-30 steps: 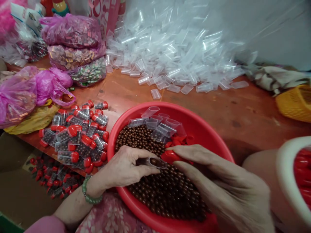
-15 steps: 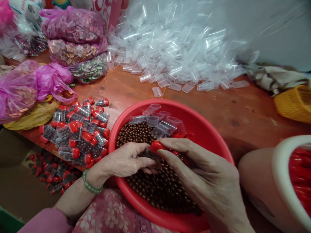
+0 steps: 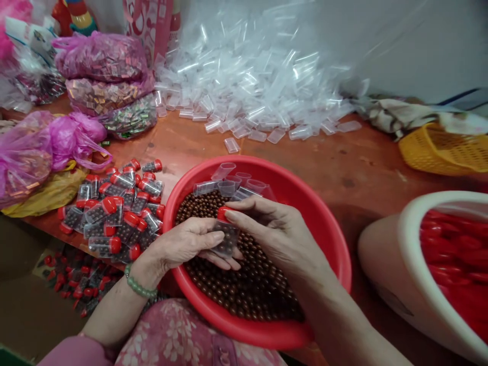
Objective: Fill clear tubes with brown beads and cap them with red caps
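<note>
Over a red basin (image 3: 305,185) my left hand (image 3: 186,239) grips a small clear plastic container (image 3: 225,241) with dark balls in it, thumb across its front. The fingers of my right hand (image 3: 274,226) are closed on the red cap (image 3: 223,213) at the container's top; whether the cap is fully seated, I cannot tell. Brown chocolate-like balls (image 3: 263,284) cover the basin's floor below both hands. Several clear tubes (image 3: 227,188) lie on the balls near the far rim.
Filled, red-capped containers (image 3: 101,209) lie heaped left of the basin, with more (image 3: 82,274) in a box below. Clear empty tubes (image 3: 247,101) pile up behind. A white bucket (image 3: 409,244) of red caps (image 3: 453,254) stands right, a yellow basket (image 3: 419,150) beyond it. Pink bags (image 3: 101,56) sit back left.
The red cap, held by my right hand, has come upright onto the container's top. The container now shows more plainly in my left hand. The whole view has turned slightly to the right.
</note>
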The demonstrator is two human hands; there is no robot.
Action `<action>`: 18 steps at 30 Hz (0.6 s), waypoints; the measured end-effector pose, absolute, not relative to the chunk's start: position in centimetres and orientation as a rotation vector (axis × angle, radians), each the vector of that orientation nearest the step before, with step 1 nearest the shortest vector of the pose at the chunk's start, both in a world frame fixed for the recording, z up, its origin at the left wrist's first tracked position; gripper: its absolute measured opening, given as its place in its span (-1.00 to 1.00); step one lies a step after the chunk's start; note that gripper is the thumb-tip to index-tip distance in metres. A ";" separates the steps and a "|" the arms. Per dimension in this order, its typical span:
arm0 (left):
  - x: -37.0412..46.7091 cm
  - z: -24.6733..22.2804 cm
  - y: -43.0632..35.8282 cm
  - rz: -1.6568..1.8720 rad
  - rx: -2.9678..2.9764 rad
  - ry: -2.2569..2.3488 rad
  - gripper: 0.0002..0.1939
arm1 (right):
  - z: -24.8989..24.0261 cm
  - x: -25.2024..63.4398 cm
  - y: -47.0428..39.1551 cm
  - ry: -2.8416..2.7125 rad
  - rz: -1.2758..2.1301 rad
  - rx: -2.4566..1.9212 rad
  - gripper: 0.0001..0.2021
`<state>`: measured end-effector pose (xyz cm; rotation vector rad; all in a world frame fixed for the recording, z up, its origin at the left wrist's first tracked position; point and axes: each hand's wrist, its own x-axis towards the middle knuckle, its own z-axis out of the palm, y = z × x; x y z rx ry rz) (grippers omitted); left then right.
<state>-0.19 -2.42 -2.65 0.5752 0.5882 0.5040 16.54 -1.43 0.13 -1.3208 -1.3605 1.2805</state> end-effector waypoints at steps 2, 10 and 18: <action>-0.1 -2.6 -2.4 0.516 0.578 0.613 -0.49 | -0.2 16.2 -1.6 -1.338 1.243 -1.309 -0.88; -0.2 -2.7 -2.4 0.560 0.573 0.611 -0.55 | -0.6 16.2 -2.2 -1.505 1.040 -1.285 -0.85; 0.0 -2.5 -2.2 0.650 0.586 0.561 -0.61 | -1.8 17.4 -2.9 -2.208 0.367 -1.190 -0.29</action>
